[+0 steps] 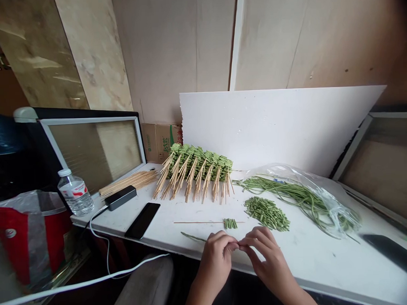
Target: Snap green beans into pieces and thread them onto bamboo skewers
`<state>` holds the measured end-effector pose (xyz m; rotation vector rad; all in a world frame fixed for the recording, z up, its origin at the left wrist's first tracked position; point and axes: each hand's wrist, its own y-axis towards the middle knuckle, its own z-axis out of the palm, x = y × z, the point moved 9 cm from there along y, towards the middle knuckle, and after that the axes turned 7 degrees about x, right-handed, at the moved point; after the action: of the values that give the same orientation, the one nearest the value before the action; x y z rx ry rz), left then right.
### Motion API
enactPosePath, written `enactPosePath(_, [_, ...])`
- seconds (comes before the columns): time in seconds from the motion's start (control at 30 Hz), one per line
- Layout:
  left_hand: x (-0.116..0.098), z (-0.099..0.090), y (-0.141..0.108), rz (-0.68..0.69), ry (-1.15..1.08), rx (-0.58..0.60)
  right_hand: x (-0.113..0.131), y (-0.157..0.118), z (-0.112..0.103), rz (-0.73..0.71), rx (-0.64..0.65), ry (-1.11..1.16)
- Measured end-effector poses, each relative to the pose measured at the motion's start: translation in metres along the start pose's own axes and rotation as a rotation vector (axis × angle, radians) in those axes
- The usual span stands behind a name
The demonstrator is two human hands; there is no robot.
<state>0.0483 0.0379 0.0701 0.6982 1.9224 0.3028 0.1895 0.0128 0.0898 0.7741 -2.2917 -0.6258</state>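
At the table's front edge, my left hand [220, 250] is closed round a long green bean [192, 236], whose thin end sticks out to the left. My right hand [263, 249] pinches at the fingertips of the left; the bean between them is hidden by my fingers. Just beyond lies a bamboo skewer [199, 222] threaded through a short row of bean pieces [230, 223]. A heap of cut bean pieces [267, 213] sits to the right of it. Farther back, finished-looking bean skewers [202, 163] are stacked, their bare sticks fanning toward me.
Long uncut beans [291, 194] spill from a clear plastic bag [328, 201] on the right. Leftward are loose skewers [129, 181], a black box [121, 198] with a white cable, a phone [143, 220] and a water bottle [75, 192]. A white board [276, 127] stands behind.
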Motion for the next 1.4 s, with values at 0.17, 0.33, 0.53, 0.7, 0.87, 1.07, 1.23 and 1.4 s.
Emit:
enactPosePath(0.17, [-0.001,0.003,-0.003,0.021,-0.052,0.000,-0.005,-0.001,0.001,0.130,-0.040,0.162])
enactPosePath(0.33, [0.003,0.005,-0.004,0.007,-0.246,-0.033,-0.015,-0.006,0.011,0.231,-0.070,0.383])
enactPosePath(0.53, [0.008,-0.001,-0.003,0.028,-0.264,-0.077,-0.028,-0.003,-0.005,0.287,-0.113,0.416])
enactPosePath(0.7, [0.021,-0.013,-0.004,0.014,-0.267,-0.135,-0.075,-0.003,-0.053,0.405,-0.198,0.124])
enactPosePath(0.87, [0.018,-0.011,-0.005,0.012,-0.228,-0.100,-0.125,-0.015,-0.059,0.468,-0.109,-0.203])
enactPosePath(1.07, [0.016,0.003,-0.006,0.019,-0.227,-0.014,-0.140,-0.026,-0.031,0.443,0.040,-0.271])
enactPosePath(1.23, [0.027,0.010,-0.009,-0.045,-0.242,-0.035,-0.129,-0.021,-0.030,0.421,0.050,-0.275])
enactPosePath(1.4, [0.025,0.014,-0.009,-0.029,-0.210,-0.002,-0.076,-0.004,-0.012,0.318,0.191,0.048])
